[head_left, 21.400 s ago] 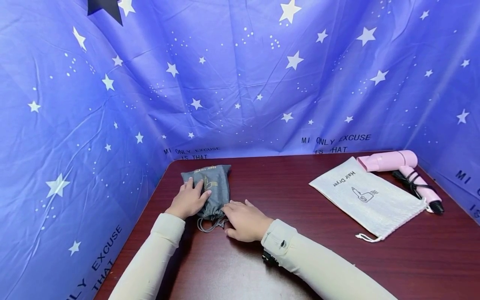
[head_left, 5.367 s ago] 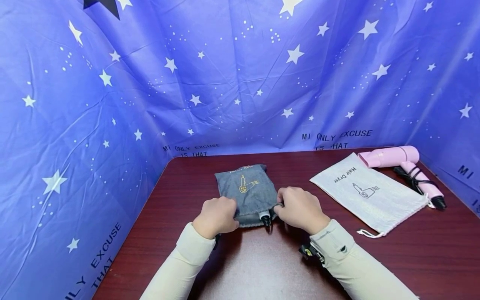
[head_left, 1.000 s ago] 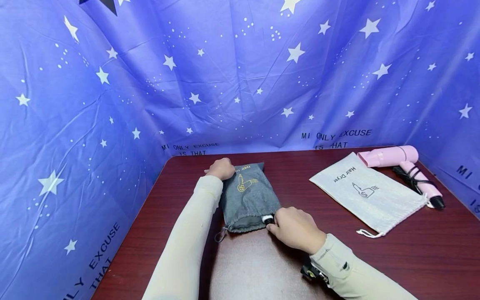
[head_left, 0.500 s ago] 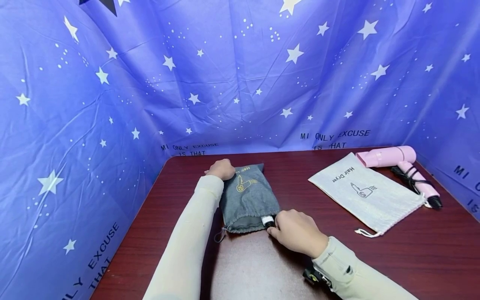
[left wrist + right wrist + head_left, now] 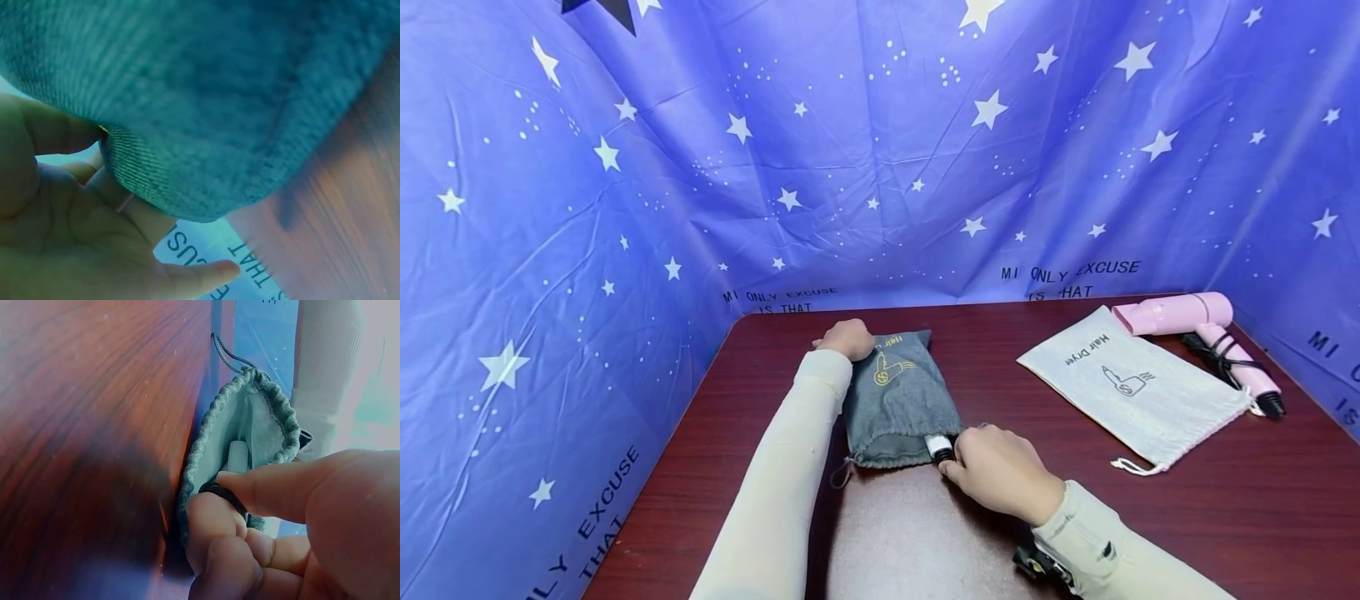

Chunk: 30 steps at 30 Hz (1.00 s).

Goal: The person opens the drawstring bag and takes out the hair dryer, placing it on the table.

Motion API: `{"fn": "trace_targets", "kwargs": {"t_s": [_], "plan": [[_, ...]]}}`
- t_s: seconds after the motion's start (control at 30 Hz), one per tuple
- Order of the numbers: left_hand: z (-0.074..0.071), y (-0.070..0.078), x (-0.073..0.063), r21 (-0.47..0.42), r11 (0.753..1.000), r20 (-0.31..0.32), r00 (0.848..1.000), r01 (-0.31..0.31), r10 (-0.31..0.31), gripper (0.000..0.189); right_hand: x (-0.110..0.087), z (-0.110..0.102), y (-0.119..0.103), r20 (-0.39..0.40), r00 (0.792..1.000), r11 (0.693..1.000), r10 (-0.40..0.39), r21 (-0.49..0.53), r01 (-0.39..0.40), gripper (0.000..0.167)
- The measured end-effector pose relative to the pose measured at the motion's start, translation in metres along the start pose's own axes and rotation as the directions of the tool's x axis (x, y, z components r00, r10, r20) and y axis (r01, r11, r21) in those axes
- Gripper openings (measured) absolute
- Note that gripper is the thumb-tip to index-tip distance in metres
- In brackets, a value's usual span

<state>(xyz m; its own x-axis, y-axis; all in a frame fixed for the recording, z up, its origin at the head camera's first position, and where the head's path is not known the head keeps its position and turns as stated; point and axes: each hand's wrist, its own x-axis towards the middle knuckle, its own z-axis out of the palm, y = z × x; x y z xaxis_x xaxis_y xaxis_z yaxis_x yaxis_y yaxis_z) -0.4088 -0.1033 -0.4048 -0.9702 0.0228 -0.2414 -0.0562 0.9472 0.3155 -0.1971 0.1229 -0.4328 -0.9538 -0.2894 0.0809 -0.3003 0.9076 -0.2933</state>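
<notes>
A grey drawstring bag (image 5: 902, 400) with a gold hair dryer print lies on the table, its mouth gaping toward me. The white handle of a hair dryer (image 5: 936, 444) pokes out at the right side of the mouth; the rest is hidden inside. My right hand (image 5: 1000, 468) pinches the black cord end (image 5: 226, 495) of that handle between thumb and fingers. At the bag's far left corner, my left hand (image 5: 844, 339) grips the cloth; in the left wrist view, thumb and fingers pinch the fabric, with the little finger extended.
To the right lies a flat white drawstring bag (image 5: 1090, 392) printed "Hair Dryer". Behind it is a pink hair dryer (image 5: 1180, 314) with its black cord (image 5: 1213, 357) wrapped around the handle. A blue star-patterned curtain (image 5: 880, 167) borders the dark red table (image 5: 715, 467).
Earlier the bag lay farther left, drawn closed; then both hands were at its opened mouth. Over the last second the right hand has drawn the handle slightly farther out, toward me.
</notes>
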Motion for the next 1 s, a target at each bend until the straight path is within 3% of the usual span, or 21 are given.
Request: {"fn": "trace_targets", "kwargs": {"t_s": [0.57, 1.0], "plan": [[-0.003, 0.0, -0.005, 0.013, 0.999, 0.015, 0.999, -0.047, 0.046, 0.026, -0.014, -0.003, -0.001, 0.011, 1.0, 1.0, 0.008, -0.019, -0.008, 0.053], [-0.003, 0.003, -0.004, 0.028, 0.999, 0.013, 0.999, -0.036, 0.035, 0.024, -0.022, -0.003, 0.001, 0.004, 1.0, 0.999, -0.008, -0.038, 0.008, 0.052]]}}
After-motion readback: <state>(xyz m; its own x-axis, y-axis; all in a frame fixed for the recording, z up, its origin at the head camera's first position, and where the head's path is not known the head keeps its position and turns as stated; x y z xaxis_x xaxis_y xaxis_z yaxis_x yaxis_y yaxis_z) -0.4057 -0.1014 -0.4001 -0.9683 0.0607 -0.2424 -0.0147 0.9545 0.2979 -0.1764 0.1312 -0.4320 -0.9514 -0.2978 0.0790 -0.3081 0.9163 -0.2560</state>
